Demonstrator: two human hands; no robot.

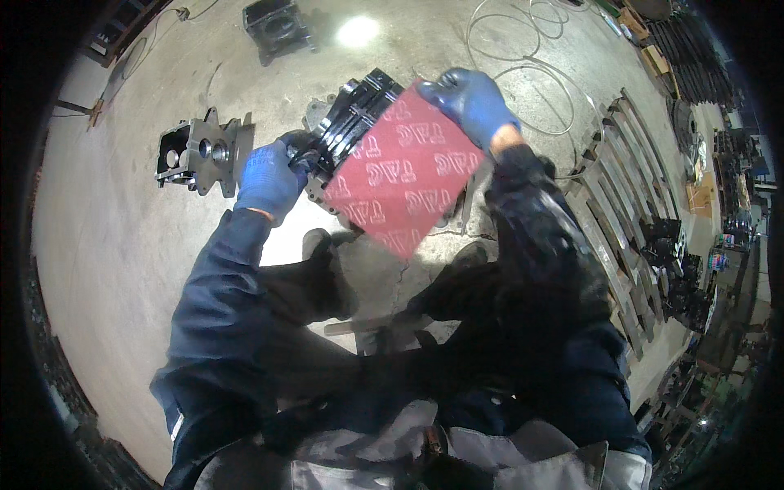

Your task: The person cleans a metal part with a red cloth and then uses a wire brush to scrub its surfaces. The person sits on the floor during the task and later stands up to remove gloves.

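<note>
My right hand (469, 100), in a blue glove, pinches the upper corner of a square red sheet (402, 173) with repeated white printing. The sheet looks like sandpaper and hangs tilted in front of a black ribbed metal casting (353, 114), hiding its right part. My left hand (273, 175), also gloved in blue, has its fingers closed on the casting's lower left end. Beneath the casting, a greyish flanged metal part (315, 114) shows only at its edges.
A metal housing (204, 152) with round bores stands on the floor to the left. Another dark housing (276, 31) sits farther off. Coiled wire (535, 61) lies beyond my right hand. Long metal bars (616, 220) on the right have black parts beside them. My feet flank the work.
</note>
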